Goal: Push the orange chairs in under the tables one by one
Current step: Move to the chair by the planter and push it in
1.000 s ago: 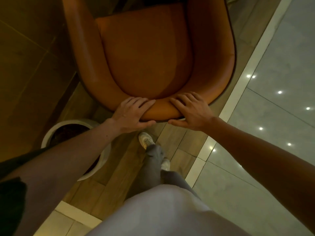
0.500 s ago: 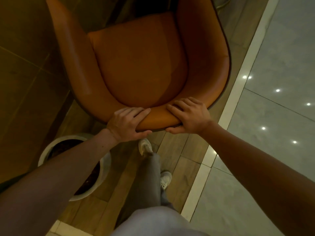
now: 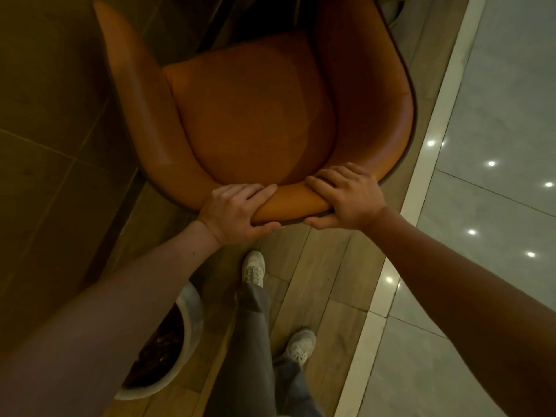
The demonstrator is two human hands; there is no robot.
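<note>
My left hand [image 3: 233,212] clamped the near rim of the orange chair [image 3: 255,115], fingers over the top, thumb under. My right hand [image 3: 346,195] gripped likewise, just beside it. The seat ran straight away from both hands toward the dark far edge; the table wasn't clearly visible.

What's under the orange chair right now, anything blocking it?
The orange chair covers the floor beneath it, so its legs and anything underneath are hidden. Around it, only wooden flooring shows, and a white planter sits behind its left side.
</note>
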